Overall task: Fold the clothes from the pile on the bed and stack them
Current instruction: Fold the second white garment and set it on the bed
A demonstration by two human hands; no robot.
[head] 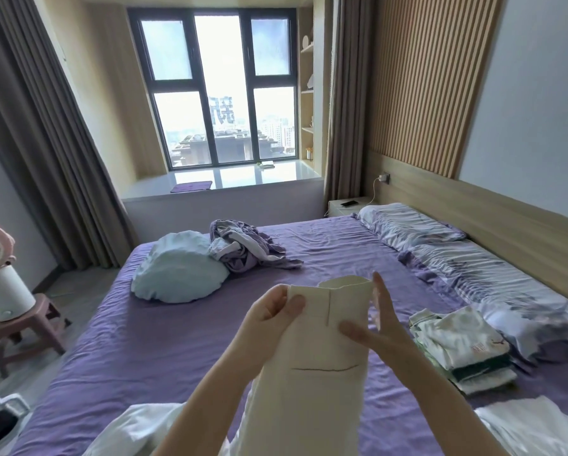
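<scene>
Between both hands [269, 315] [374, 330], cream garment [312, 373] hangs pinched.

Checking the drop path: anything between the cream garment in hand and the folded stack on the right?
Nothing visible. The cream garment is held up by the left hand and right hand; only bare purple sheet lies between it and the folded stack.

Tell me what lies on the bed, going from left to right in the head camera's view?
Pale blue pillow → crumpled purple pile of clothes → cream garment held up in both hands → stack of folded clothes → patterned pillows along the headboard.
</scene>
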